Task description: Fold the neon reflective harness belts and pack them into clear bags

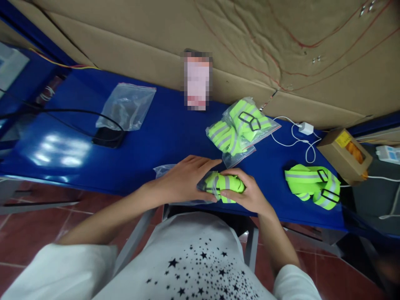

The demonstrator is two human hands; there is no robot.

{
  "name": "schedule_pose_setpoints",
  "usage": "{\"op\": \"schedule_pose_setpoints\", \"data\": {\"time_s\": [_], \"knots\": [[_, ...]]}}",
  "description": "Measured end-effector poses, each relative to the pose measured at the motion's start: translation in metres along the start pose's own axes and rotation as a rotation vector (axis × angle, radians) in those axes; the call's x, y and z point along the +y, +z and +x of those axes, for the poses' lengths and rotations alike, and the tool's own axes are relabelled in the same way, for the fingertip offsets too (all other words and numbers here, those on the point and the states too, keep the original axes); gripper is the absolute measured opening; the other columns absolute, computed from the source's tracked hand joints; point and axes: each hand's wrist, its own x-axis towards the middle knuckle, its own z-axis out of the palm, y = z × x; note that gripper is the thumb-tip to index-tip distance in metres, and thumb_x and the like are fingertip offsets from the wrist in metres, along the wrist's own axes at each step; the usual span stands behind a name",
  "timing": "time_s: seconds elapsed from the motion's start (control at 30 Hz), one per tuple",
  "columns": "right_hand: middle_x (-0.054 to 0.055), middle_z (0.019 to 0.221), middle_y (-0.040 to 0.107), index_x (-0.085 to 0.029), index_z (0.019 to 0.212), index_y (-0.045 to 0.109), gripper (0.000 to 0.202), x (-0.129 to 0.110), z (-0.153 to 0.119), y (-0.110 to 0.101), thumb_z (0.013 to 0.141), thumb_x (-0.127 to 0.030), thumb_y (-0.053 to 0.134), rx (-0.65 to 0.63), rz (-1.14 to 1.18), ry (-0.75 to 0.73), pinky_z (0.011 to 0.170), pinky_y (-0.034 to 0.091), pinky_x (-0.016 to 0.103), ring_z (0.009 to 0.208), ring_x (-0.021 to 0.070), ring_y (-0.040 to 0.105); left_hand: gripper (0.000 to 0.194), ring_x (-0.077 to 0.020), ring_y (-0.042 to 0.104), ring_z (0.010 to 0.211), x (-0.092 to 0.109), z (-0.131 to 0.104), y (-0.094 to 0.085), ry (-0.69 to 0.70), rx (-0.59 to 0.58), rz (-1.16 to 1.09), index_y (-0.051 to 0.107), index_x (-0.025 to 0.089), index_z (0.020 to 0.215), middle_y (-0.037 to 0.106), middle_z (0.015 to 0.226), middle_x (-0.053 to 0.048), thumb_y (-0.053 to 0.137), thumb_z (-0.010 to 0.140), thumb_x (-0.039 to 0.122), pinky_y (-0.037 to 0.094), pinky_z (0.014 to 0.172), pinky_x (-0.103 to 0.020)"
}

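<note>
Close to the table's front edge, my right hand (250, 192) grips a folded neon-yellow reflective strap (230, 183) with grey stripes, thumb on the near side and fingers on the far side. My left hand (184, 179) is closed around the mouth of a clear plastic bag (163, 169). One end of the strap sits inside the bag's opening, while the other end sticks out in my right hand. Part of the bag is hidden beneath my left hand and forearm.
Bagged reflective straps (250, 121) lie beyond my hands. To the right are a loose reflective strap (326, 193), a cardboard box (340, 158) and a white charger (306, 128). A clear bag (126, 106), a dark phone (108, 138) and a black cable (71, 111) are leftward. Cardboard (140, 50) lines the back.
</note>
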Motion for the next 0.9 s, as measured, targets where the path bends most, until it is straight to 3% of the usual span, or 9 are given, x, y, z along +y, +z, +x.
{"op": "schedule_pose_setpoints", "data": {"time_s": [0.1,0.27,0.4,0.57,0.73,0.9], "knots": [[0.002,0.114,0.073,-0.030,0.122,0.064,0.029,-0.001,0.001,0.007,0.094,-0.038,0.068,0.045,-0.019,-0.040,0.090,0.055,0.035,0.103,0.0215,0.070,0.073,-0.0321,0.072,0.105,0.002,0.008,-0.003,-0.097,-0.133,-0.081,0.057,0.028,0.137,0.075,0.119,-0.006,0.067,0.080,0.073,0.049,0.084,-0.040],[0.006,0.115,0.068,-0.029,0.119,0.062,0.024,-0.001,0.004,0.013,0.096,-0.031,0.065,0.245,-0.092,-0.088,0.094,0.054,0.038,0.106,0.0220,0.067,0.069,-0.0295,0.073,0.105,0.007,0.012,0.002,-0.172,-0.068,-0.231,0.055,0.029,0.137,0.075,0.120,-0.004,0.073,0.080,0.064,0.051,0.081,-0.037],[0.004,0.100,0.068,-0.028,0.104,0.067,0.010,0.002,0.006,0.013,0.094,-0.027,0.066,0.200,-0.102,-0.176,0.086,0.056,0.038,0.096,0.0211,0.067,0.061,-0.0274,0.073,0.105,0.011,0.014,0.004,-0.192,-0.049,-0.326,0.059,0.028,0.129,0.076,0.118,-0.003,0.076,0.079,0.058,0.052,0.080,-0.035],[0.006,0.101,0.067,-0.025,0.102,0.069,0.010,0.006,0.010,0.017,0.097,-0.025,0.060,0.157,-0.138,-0.264,0.085,0.056,0.035,0.095,0.0192,0.067,0.062,-0.0297,0.074,0.100,0.013,0.015,0.012,-0.204,-0.056,-0.270,0.057,0.024,0.132,0.076,0.117,-0.007,0.075,0.081,0.055,0.051,0.077,-0.036],[0.004,0.107,0.071,-0.026,0.117,0.065,0.021,0.008,0.011,0.011,0.098,-0.020,0.060,0.136,-0.126,-0.216,0.088,0.055,0.032,0.099,0.0172,0.069,0.076,-0.0320,0.066,0.122,0.010,0.009,0.010,-0.148,-0.120,-0.282,0.049,0.029,0.144,0.067,0.138,-0.007,0.077,0.079,0.056,0.051,0.090,-0.038],[0.002,0.102,0.071,-0.026,0.111,0.061,0.019,0.008,0.013,0.016,0.094,-0.019,0.064,0.114,-0.174,-0.197,0.086,0.055,0.029,0.093,0.0160,0.070,0.076,-0.0342,0.068,0.117,0.015,0.009,0.013,-0.158,-0.132,-0.198,0.050,0.027,0.143,0.070,0.133,-0.009,0.078,0.079,0.056,0.050,0.092,-0.041]]}}
